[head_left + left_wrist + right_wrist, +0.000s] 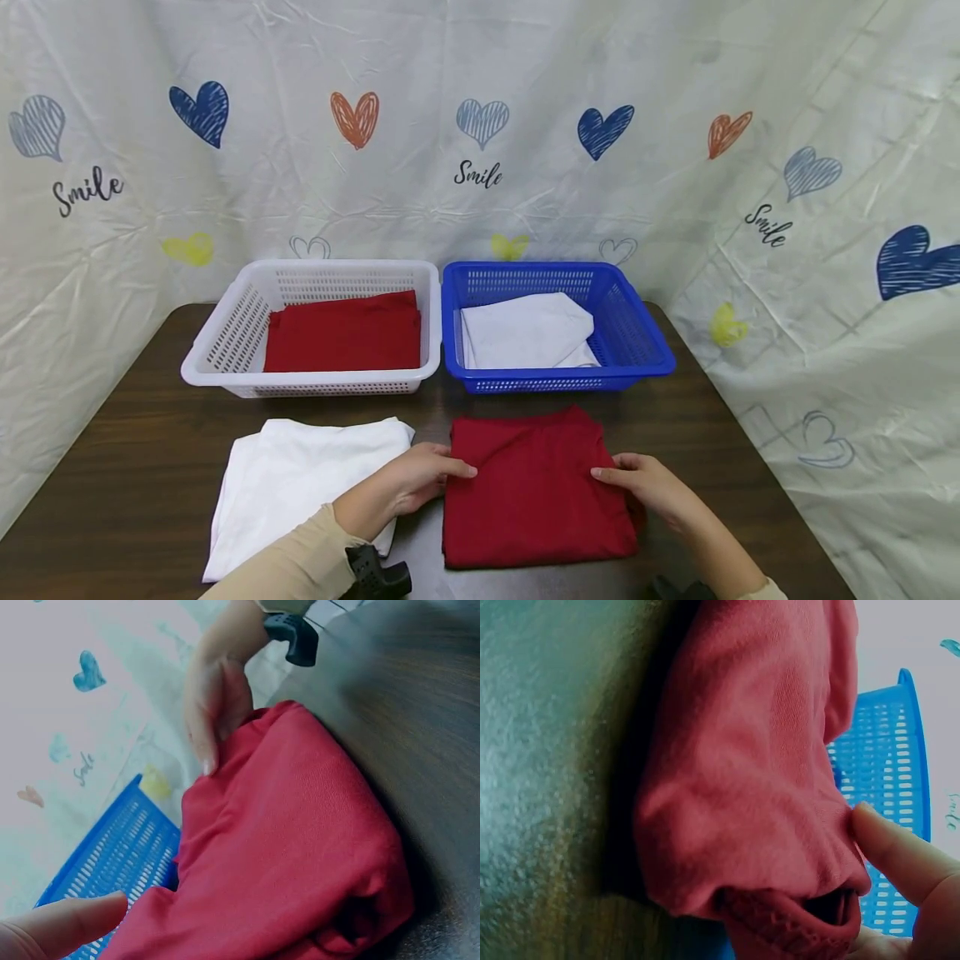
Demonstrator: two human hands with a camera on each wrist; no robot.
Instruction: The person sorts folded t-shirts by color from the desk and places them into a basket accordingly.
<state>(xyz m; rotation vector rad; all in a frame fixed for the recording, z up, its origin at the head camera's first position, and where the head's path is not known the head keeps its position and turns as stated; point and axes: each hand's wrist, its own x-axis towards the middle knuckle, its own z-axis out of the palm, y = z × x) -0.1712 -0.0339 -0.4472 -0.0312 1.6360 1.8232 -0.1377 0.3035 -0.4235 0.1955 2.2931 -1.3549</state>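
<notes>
On the dark desk [720, 442], in front of the blue basket [652, 367], the head view shows the folded red cloth [536, 496] pinched at its left and right edges by the left grip [417, 479] and right grip [651, 489]. The left wrist view shows rounded, creased folds; expect a light, soft, limp load, not fragile. In the right wrist view, layers gape at the edge: pinch every layer together from above and below to prevent unfolding.

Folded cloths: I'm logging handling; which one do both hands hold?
The red cloth on the table, held by left hand and right hand; the other red cloth lies in the white basket, and the other cloths are white.
</notes>
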